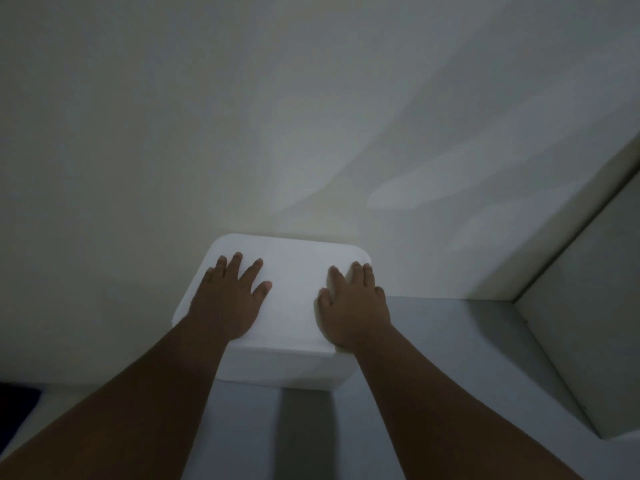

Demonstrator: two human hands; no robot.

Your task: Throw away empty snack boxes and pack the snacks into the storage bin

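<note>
On the storage bin, left hand and right hand are resting flat. The 2 hands are lying open, gripping nothing.

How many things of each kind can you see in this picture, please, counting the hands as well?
white storage bin: 1
hands resting on its top, left hand and right hand: 2
Total: 3
</note>
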